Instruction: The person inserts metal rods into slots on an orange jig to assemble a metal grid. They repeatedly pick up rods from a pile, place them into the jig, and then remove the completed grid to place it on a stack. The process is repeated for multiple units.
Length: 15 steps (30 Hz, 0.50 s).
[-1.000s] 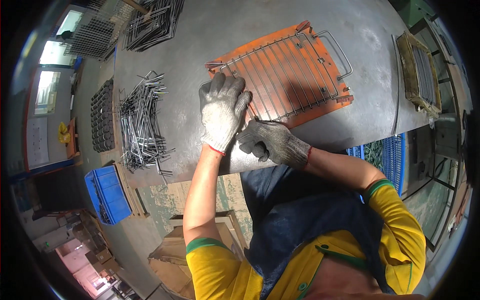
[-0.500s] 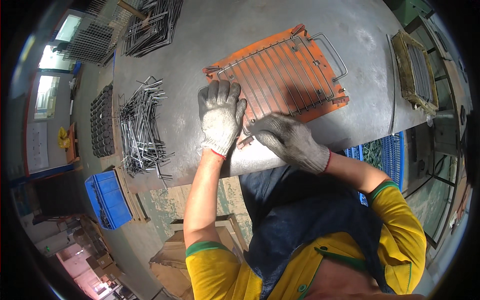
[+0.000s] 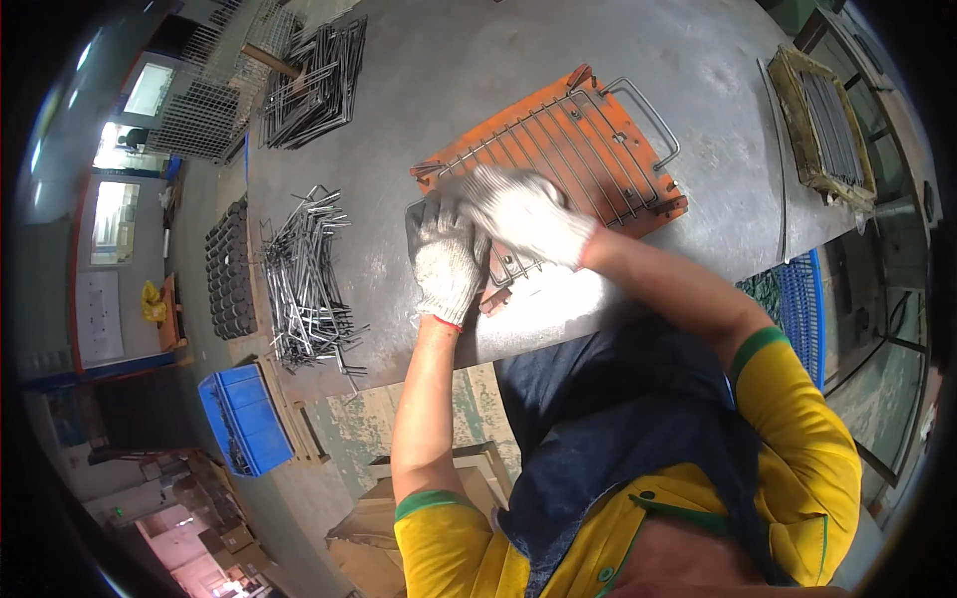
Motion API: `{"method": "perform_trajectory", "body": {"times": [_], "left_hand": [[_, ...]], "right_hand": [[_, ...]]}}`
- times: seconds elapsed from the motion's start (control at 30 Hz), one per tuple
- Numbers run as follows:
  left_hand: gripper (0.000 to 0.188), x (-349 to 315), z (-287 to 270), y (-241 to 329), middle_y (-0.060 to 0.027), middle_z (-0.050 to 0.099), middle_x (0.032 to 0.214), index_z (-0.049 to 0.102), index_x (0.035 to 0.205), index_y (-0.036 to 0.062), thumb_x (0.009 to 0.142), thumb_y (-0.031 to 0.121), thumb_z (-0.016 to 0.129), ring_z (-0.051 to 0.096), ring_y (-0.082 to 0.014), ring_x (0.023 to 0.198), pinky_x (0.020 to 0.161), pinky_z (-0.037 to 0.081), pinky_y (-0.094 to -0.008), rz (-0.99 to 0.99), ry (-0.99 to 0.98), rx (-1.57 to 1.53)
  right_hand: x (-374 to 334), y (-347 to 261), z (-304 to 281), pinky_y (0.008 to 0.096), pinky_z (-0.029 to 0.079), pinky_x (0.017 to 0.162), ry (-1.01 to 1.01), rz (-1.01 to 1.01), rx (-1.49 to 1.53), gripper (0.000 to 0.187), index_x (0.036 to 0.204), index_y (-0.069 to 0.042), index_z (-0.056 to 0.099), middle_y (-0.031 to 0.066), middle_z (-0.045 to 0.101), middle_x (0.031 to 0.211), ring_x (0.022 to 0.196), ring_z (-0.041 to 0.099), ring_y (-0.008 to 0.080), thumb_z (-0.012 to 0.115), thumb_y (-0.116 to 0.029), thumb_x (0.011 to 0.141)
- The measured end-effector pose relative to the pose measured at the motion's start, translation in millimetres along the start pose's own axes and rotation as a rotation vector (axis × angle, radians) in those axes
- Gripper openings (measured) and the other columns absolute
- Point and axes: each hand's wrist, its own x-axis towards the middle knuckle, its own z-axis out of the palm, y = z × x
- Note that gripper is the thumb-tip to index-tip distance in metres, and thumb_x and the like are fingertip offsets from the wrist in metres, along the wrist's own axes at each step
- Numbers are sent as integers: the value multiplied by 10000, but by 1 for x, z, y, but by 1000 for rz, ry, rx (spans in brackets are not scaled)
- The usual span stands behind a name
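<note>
A wire grill rack [image 3: 543, 140] with several parallel rods lies on an orange fixture plate [image 3: 630, 142] on the metal table. From the rack's right end sticks out a bent wire handle [image 3: 653, 115]. My left hand [image 3: 445, 261], in a dark-fingered white glove, is closed at the plate's left end, apparently over another bent wire handle that it mostly hides. My right hand [image 3: 523, 211], gloved too, reaches across the rack's near left part, beside my left fingers. Motion smears its fingertips, so what they touch cannot be made out.
Bent wire pieces lie heaped [image 3: 307, 284] on the table's left, with stacked wire frames [image 3: 317, 85] behind. A wooden tray of rods [image 3: 825, 125] sits at the far right edge. Below the table are a blue bin [image 3: 244, 421] at left and a blue crate [image 3: 802, 304] at right.
My right hand has moved up and left from the plate's near corner to beside my left fingers. My left hand stays at the plate's left end. The whole view has shifted slightly.
</note>
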Motion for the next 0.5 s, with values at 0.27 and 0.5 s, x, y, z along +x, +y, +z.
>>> {"method": "perform_trajectory", "body": {"times": [0.27,0.5], "left_hand": [[303,8,6,4,-163,668,1140,706,1069,34,902,282,653,580,-350,1109,990,414,-481,-19,116,-76],[342,-4,14,2,-159,667,1165,716,1096,41,930,325,623,571,-368,1143,1011,418,-504,-154,0,-245]], "right_hand": [[67,40,42,451,595,658,-151,126,-162,265,1192,-53,607,178,695,1036,891,730,317,529,-188,978],[84,9,33,450,599,681,-572,39,-699,302,1194,-30,655,182,712,1101,878,740,294,583,-140,921]]}}
